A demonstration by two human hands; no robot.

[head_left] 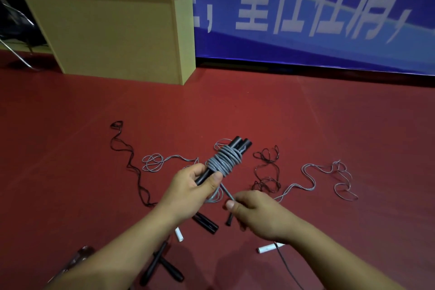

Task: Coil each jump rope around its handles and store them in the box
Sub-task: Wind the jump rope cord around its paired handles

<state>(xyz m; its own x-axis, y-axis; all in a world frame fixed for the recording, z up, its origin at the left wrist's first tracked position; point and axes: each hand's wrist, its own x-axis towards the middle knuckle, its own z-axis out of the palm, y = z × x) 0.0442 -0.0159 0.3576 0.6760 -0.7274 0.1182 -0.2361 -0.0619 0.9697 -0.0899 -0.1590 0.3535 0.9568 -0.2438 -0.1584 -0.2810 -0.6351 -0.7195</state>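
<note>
My left hand (188, 192) grips a pair of black handles (237, 145) held together, with grey rope coiled (223, 160) in several turns around their middle. My right hand (256, 209) pinches the free end of that grey rope (227, 192) just below the coil. More grey rope lies loose on the red floor at the left (153, 162) and at the right (329, 176). Two dark ropes (128, 162) (266, 172) trail across the floor. Loose black handles (206, 222) (162, 263) and white handles (179, 234) (267, 248) lie near my forearms.
A tall beige wooden box (117, 35) stands on the floor at the back left. A blue banner (306, 7) with white characters covers the wall behind. A metal chair leg (14, 54) shows at the far left.
</note>
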